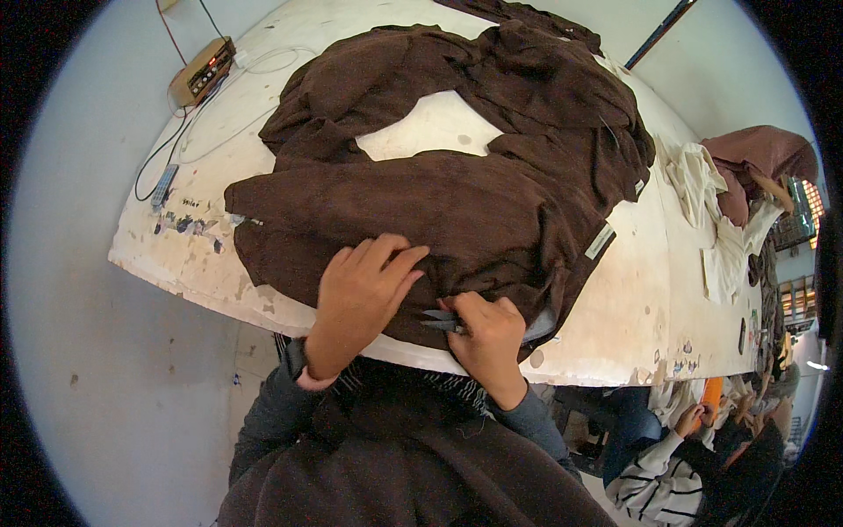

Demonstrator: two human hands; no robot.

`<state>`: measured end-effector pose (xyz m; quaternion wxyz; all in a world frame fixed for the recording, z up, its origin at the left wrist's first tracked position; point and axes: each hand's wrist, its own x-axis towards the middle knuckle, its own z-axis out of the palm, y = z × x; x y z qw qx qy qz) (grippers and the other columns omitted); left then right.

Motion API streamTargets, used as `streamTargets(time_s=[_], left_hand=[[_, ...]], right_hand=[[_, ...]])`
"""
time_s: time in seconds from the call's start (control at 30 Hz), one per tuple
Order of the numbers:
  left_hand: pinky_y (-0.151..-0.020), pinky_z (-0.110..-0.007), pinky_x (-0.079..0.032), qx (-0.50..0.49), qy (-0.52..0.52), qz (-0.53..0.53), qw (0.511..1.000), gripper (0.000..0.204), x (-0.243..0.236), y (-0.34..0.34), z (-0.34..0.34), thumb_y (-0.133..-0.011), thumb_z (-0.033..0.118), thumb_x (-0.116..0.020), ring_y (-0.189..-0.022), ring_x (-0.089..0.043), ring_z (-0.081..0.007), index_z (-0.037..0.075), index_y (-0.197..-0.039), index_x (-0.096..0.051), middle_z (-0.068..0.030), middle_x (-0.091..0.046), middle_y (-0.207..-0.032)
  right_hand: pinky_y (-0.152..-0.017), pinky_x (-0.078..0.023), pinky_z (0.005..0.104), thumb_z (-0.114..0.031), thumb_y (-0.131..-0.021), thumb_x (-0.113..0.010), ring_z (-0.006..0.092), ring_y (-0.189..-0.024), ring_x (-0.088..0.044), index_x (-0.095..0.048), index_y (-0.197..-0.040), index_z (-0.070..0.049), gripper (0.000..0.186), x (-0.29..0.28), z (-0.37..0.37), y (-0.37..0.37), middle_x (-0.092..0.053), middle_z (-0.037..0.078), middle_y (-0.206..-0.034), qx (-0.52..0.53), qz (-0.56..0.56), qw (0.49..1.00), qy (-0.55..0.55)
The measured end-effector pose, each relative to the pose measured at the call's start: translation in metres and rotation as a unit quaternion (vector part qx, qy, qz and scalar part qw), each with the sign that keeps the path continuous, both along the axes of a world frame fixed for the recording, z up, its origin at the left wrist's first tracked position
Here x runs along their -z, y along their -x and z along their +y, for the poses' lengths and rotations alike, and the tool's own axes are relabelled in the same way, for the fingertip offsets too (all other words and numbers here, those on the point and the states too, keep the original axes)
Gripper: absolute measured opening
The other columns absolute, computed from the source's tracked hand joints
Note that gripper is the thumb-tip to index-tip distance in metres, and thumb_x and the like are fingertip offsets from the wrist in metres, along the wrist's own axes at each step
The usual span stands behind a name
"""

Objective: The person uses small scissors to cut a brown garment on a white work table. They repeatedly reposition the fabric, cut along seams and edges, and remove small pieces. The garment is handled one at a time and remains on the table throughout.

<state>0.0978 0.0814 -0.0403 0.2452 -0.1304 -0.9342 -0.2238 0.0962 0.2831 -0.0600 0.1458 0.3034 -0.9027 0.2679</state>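
Note:
A dark brown cloth garment (386,198) lies spread in a rough ring over the pale table, its near part in front of me. My left hand (362,290) rests on the cloth near the table's front edge, fingers stretched out and slightly apart. Close beside it, my right hand (486,338) is closed around a small pair of thread snips (439,320). The blades point left, just above the cloth. How the right fingers sit on the handle is partly hidden. A white label (600,241) shows at the garment's right edge.
A brown box with a lit display (204,72) and cables stands at the back left, with a remote control (164,186) near it. Cream cloth pieces (724,259) and a mauve cloth (762,158) lie at the right. Lower right, another person in a striped sleeve (659,483) handles something orange.

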Motion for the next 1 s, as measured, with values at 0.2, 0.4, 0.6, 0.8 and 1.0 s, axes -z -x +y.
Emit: streamTargets(time_s=[0.2, 0.4, 0.6, 0.8, 1.0], left_hand=[[-0.075, -0.033, -0.054, 0.020, -0.129, -0.161, 0.978, 0.017, 0.017, 0.039, -0.004, -0.089, 0.017, -0.075, -0.083, -0.070, -0.0222, 0.011, -0.104, -0.074, -0.0055, -0.074, -0.092], [-0.080, -0.031, -0.056, 0.074, -0.428, -0.244, 0.867, 0.015, 0.035, 0.044, -0.022, -0.100, 0.012, -0.066, -0.087, -0.070, -0.0126, -0.001, -0.098, -0.070, -0.0089, -0.077, -0.094], [-0.089, -0.031, -0.052, 0.052, -0.501, -0.172, 0.846, 0.014, 0.023, 0.034, -0.038, -0.101, 0.013, -0.063, -0.089, -0.071, -0.0166, 0.001, -0.099, -0.070, -0.0075, -0.077, -0.093], [-0.087, -0.036, -0.048, -0.077, -0.068, 0.000, 0.995, 0.009, 0.009, 0.026, -0.039, -0.095, 0.012, -0.064, -0.097, -0.068, -0.0261, 0.010, -0.099, -0.072, -0.0049, -0.074, -0.107], [-0.080, -0.035, -0.047, 0.128, 0.061, 0.012, 0.990, 0.013, 0.006, 0.022, -0.018, -0.085, 0.015, -0.068, -0.092, -0.065, -0.0200, 0.017, -0.098, -0.071, 0.0000, -0.067, -0.103]], right_hand=[[-0.064, -0.041, 0.0370, -0.008, -0.061, -0.076, 0.0230, -0.071, -0.065, -0.064, -0.094, -0.013, 0.035, 0.010, 0.008, -0.001, -0.062, 0.003, -0.080, -0.013, -0.010, 1.000, 0.004], [-0.062, -0.038, 0.0349, -0.004, -0.064, -0.075, 0.0218, -0.069, -0.066, -0.067, -0.089, -0.012, 0.028, 0.010, 0.003, 0.000, -0.066, 0.002, -0.079, -0.009, -0.018, 0.999, 0.032], [-0.062, -0.038, 0.0353, -0.005, -0.064, -0.076, 0.0220, -0.069, -0.065, -0.065, -0.091, -0.012, 0.030, 0.013, 0.006, -0.002, -0.065, 0.002, -0.079, -0.008, -0.025, 0.999, 0.034], [-0.060, -0.037, 0.0344, -0.005, -0.068, -0.078, 0.0220, -0.065, -0.064, -0.066, -0.088, -0.011, 0.024, 0.012, 0.006, 0.000, -0.066, 0.002, -0.076, -0.014, -0.021, 0.999, 0.042], [-0.060, -0.037, 0.0340, -0.004, -0.066, -0.077, 0.0229, -0.061, -0.060, -0.067, -0.085, -0.011, 0.023, 0.011, 0.005, 0.000, -0.065, 0.003, -0.073, -0.010, -0.008, 0.999, 0.048]])
